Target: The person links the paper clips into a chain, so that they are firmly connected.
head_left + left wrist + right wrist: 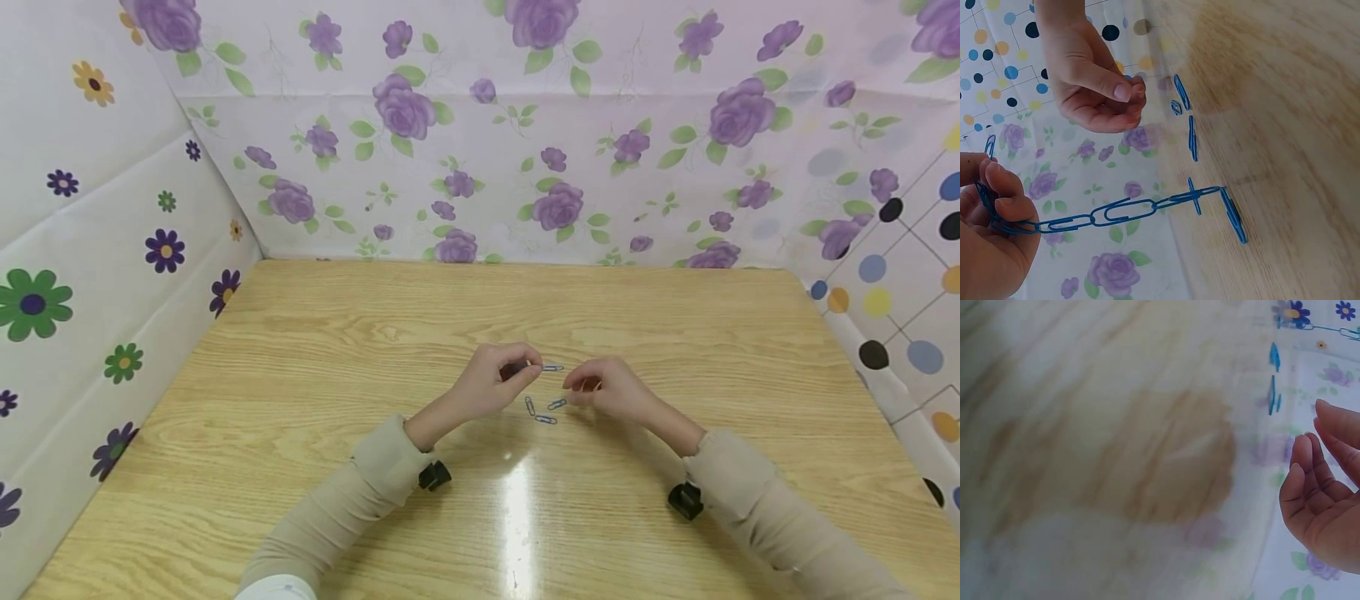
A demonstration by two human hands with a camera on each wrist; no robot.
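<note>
My left hand [498, 379] pinches a chain of blue paper clips [1124, 211] linked end to end. One clip [990, 145] of it sticks out beyond the fingertips, while the chain's other end runs down to the table. My right hand [613, 388] hovers just to the right, its fingers loosely bent and holding nothing in the right wrist view [1329, 487]. Several loose blue paper clips lie on the wood between the hands; the nearest loose clip [557, 404] is close by the right thumb, and another clip [546, 419] is nearer to me.
Both hands work over a light wood-grain table [337, 358], with a bright reflection in front of them. A purple-flowered cloth [480, 167] stands behind it, with a flowered cloth [120, 250] at the left and a dotted cloth [900, 308] at the right.
</note>
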